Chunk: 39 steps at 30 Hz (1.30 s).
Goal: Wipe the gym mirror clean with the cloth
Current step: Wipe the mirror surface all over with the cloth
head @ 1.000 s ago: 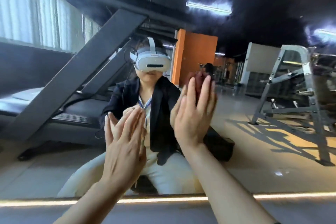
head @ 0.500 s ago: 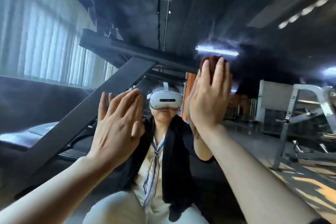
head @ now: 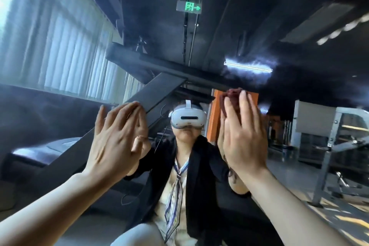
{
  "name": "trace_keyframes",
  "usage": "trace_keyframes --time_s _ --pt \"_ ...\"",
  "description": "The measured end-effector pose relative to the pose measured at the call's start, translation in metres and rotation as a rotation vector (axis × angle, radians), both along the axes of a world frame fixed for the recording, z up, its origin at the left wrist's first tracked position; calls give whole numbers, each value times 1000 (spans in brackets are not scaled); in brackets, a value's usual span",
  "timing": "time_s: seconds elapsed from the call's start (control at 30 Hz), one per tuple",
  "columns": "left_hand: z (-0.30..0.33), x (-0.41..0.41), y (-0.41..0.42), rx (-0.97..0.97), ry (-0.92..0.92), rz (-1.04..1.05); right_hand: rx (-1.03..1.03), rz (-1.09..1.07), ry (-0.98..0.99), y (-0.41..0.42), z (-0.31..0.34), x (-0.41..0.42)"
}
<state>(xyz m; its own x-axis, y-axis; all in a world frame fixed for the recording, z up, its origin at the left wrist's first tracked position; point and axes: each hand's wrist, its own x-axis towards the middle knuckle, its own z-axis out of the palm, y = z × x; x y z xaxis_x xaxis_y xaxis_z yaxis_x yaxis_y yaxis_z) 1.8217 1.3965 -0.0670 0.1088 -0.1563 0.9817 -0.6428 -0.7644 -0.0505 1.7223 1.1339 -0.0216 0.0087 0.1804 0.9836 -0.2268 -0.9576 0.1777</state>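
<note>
The gym mirror [head: 249, 26] fills the whole view, with hazy smears across its upper half. My right hand [head: 244, 136] lies flat against the glass with straight fingers, pressing a dark red cloth [head: 231, 98] that bunches out above and left of my fingertips. My left hand [head: 117, 138] is raised flat with straight fingers at the glass further left and holds nothing. Each hand's mirrored copy meets it palm to palm. Most of the cloth is hidden under my right hand.
The mirror reflects a seated person in a white headset [head: 187, 119], a slanted black treadmill frame [head: 139, 110], bright window blinds [head: 60, 46], an orange pillar [head: 214, 118], a grey weight rack [head: 329, 146] and a green exit sign [head: 189, 7].
Both hands slid upward on the glass, the right one carrying the cloth with it. My view tilted up, so the mirror's lit bottom edge dropped out of sight.
</note>
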Motion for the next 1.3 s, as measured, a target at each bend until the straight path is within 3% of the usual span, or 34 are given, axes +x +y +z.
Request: trace_keyframes --time_s 0.07,0.13,0.33,0.4,0.47,0.57,0.67,0.87,1.03,1.3 --pt "-3 5 16 -7 15 11 139 -11 -64 17 -4 8" --pt "-6 12 34 -21 39 29 124 -2 -86 59 -8 32" --pt "2 28 72 -88 47 25 -318 128 160 192 -10 101" --pt "14 32 78 -89 31 17 -399 151 232 198 11 104" --pt "30 33 80 -63 0 16 -393 125 178 176 35 96" --pt "50 34 80 -30 -39 -38 -152 28 -10 125 66 76" --pt "67 39 80 -31 -83 -59 10 -14 -112 131 74 79" --pt "97 37 71 -18 -127 -63 -299 34 46 212 120 113" --pt "112 20 31 34 -172 -37 -123 -50 -50 159 167 91" --pt "122 -35 -92 122 -221 -96 73 -113 -165 14 161 14"
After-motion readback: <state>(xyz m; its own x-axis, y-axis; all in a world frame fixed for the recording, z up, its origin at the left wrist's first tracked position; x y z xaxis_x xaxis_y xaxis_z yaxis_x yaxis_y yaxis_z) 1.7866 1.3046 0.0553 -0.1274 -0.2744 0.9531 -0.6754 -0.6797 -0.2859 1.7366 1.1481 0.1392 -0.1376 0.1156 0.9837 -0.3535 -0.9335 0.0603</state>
